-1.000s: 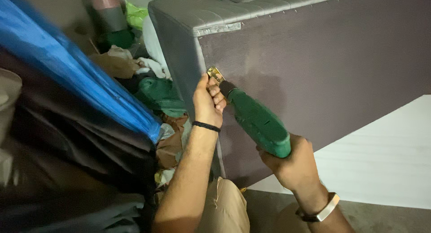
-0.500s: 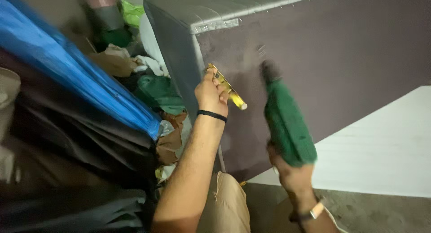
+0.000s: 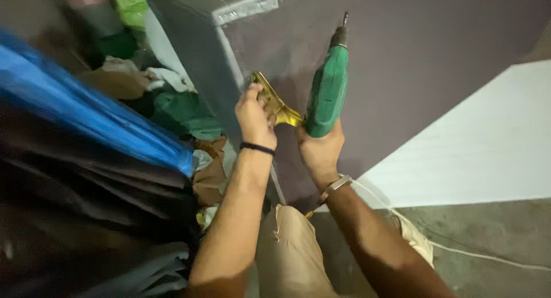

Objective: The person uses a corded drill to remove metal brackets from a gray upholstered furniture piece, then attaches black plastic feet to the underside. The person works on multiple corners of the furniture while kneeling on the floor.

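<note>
A large box-shaped cabinet [image 3: 413, 74] covered in dull purplish-brown laminate was seen from above, its top edge trimmed with a pale, rough strip. Against the front face, close to the near corner, a shiny brass-coloured metal fitting [image 3: 274, 103] was held by the left hand [image 3: 253, 115], whose grip was closed around the fitting's lower part; a thin black band was worn at that wrist. Just beside it, the right hand [image 3: 320, 149] was wrapped tightly around the base of a green power drill [image 3: 327, 91], a smooth, tapering plastic body with a dark chuck and a thin bit pointed upward, the tip held clear of the panel. A metal bracelet was worn on the right wrist.

A flat white board [image 3: 476, 149] was seen lying to the right on the grey concrete floor [image 3: 488, 240], over which a thin white cord was trailed. To the left, a glossy blue plastic sheet [image 3: 86, 114], dark cloth, and crumpled green and brown bags were heaped.

Compared with half a second before, the drill had been brought nearer the fitting and the two hands had been drawn close together.
</note>
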